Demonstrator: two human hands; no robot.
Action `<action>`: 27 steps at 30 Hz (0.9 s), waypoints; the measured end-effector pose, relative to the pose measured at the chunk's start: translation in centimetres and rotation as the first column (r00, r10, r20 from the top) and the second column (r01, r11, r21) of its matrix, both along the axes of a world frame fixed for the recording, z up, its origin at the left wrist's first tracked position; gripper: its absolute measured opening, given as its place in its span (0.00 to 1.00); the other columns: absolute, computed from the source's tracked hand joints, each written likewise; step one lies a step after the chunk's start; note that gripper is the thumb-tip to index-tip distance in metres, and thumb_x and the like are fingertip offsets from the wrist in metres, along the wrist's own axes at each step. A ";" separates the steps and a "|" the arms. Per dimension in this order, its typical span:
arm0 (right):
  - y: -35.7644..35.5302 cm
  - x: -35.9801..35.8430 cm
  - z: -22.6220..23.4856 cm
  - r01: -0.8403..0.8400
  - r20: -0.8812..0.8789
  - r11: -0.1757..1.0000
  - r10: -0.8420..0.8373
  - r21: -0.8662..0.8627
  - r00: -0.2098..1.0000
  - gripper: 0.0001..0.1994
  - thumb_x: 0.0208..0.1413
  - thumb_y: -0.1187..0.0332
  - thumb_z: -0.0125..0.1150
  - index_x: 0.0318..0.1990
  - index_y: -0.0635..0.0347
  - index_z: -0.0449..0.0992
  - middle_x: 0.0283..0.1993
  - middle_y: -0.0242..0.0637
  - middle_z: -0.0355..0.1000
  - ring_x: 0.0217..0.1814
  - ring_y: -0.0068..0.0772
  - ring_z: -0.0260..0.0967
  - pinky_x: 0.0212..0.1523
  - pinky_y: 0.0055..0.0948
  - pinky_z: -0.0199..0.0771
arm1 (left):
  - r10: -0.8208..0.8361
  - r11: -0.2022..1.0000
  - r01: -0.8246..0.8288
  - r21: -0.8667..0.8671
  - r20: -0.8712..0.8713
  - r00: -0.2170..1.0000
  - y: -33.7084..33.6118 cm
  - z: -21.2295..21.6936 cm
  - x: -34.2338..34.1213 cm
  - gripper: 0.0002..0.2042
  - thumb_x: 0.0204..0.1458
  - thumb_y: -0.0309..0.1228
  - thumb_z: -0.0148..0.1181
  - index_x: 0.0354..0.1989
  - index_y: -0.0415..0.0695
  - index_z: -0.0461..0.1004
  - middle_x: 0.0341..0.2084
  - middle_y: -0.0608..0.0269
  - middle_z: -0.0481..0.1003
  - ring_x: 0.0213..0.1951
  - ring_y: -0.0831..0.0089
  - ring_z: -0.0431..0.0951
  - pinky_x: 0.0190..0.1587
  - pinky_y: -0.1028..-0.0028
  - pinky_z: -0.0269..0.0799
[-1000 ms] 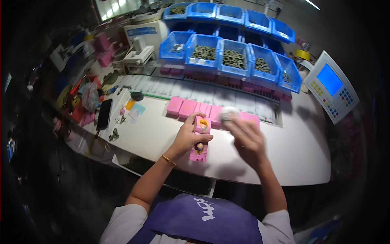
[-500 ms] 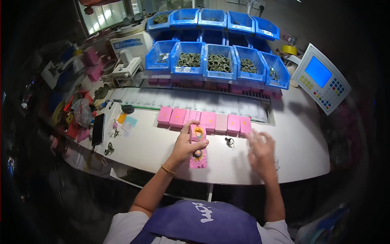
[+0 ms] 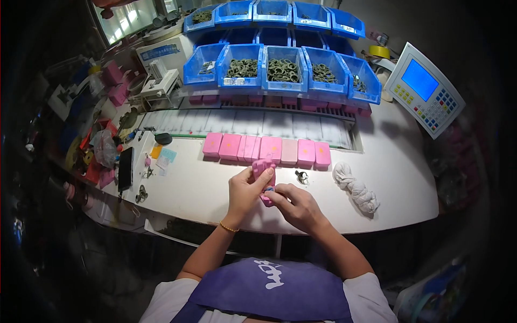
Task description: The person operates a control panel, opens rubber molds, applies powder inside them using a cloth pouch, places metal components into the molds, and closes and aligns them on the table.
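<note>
My left hand (image 3: 246, 195) is wrapped round a pink rubber mold (image 3: 264, 166), its thumb lying across the front. The mold is folded or opened out, with an upper part above the thumb and a lower part near my right fingers. My right hand (image 3: 298, 205) pinches at that lower part, where a small blue spot shows; whether the fingertips also hold a small piece is hidden. Just beyond my right hand, a dark metal ring-like piece (image 3: 302, 176) lies on the white table (image 3: 318, 212). Behind my hands stands a row of several pink mold blocks (image 3: 230, 146).
A twisted white cloth (image 3: 355, 188) lies on the right. Blue bins (image 3: 284, 70) with dark metal rings rise at the back, beside a tilted control panel (image 3: 425, 89). At left are a phone (image 3: 126, 169), a dark rounded object (image 3: 163, 139) and small metal pieces (image 3: 141, 194).
My right hand has moved left from beside the pink blocks to the mold and closed on its lower part. The mold is now tilted, and the white cloth has come into view.
</note>
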State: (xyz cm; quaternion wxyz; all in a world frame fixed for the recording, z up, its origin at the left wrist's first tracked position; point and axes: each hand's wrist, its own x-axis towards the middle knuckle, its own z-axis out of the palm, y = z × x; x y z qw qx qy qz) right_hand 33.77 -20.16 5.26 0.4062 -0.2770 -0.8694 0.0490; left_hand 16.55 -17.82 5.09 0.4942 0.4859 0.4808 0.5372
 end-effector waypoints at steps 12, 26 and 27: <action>0.1 0.1 0.1 0.083 -0.265 0.989 -0.113 -0.120 0.958 0.27 0.51 0.79 0.68 0.60 0.61 0.70 0.55 0.40 0.67 0.36 0.31 0.74 0.34 0.27 0.78 | -0.346 0.937 0.341 0.070 0.079 0.935 -1.0 0.1 -0.8 0.21 0.65 0.46 0.54 0.47 0.36 0.77 0.30 0.66 0.78 0.34 0.82 0.77 0.36 0.80 0.74; -1.1 1.8 1.3 -0.048 -0.406 0.887 -0.160 -0.459 0.900 0.18 0.52 0.76 0.69 0.52 0.64 0.76 0.38 0.36 0.70 0.35 0.26 0.69 0.37 0.26 0.71 | -0.437 0.872 0.425 0.243 -0.005 0.899 -2.0 0.4 -0.1 0.19 0.56 0.31 0.67 0.52 0.36 0.72 0.47 0.59 0.71 0.51 0.70 0.77 0.48 0.73 0.81; -1.1 1.8 1.3 -0.048 -0.406 0.887 -0.162 -0.460 0.899 0.18 0.52 0.76 0.69 0.52 0.64 0.76 0.38 0.36 0.70 0.35 0.26 0.69 0.37 0.26 0.71 | -0.435 0.876 0.422 0.235 0.006 0.900 -1.9 0.1 -0.3 0.18 0.56 0.30 0.66 0.52 0.36 0.72 0.46 0.58 0.72 0.52 0.69 0.77 0.49 0.73 0.81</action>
